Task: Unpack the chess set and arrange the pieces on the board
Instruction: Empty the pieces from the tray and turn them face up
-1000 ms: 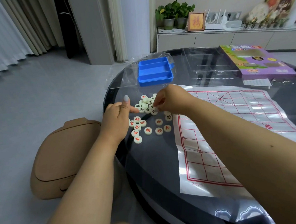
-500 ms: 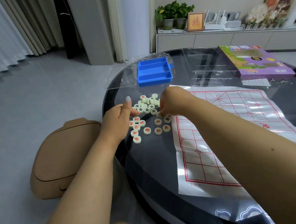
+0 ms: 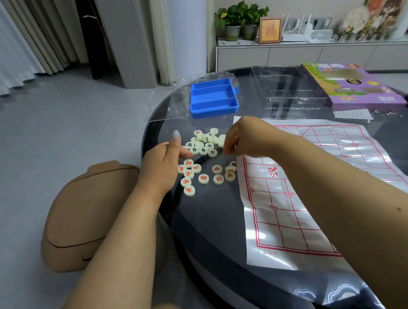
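Observation:
Cream round chess pieces lie on the dark glass table left of the paper board, which has red grid lines. A heap with black characters sits behind a spread group with red characters. My left hand rests at the table's left edge, thumb up, index finger touching the heap's left side. My right hand hovers over the heap's right side, fingers loosely curled downward; I see no piece between them. No piece stands on the board.
An empty blue tray stands behind the pieces on clear plastic wrap. A clear plastic lid and the purple game box lie at the back right. A tan stool sits on the floor to the left.
My right hand dipped toward the red-lettered group near the board's corner, then rose back to the heap. One more piece lies by that corner. My left hand barely moved.

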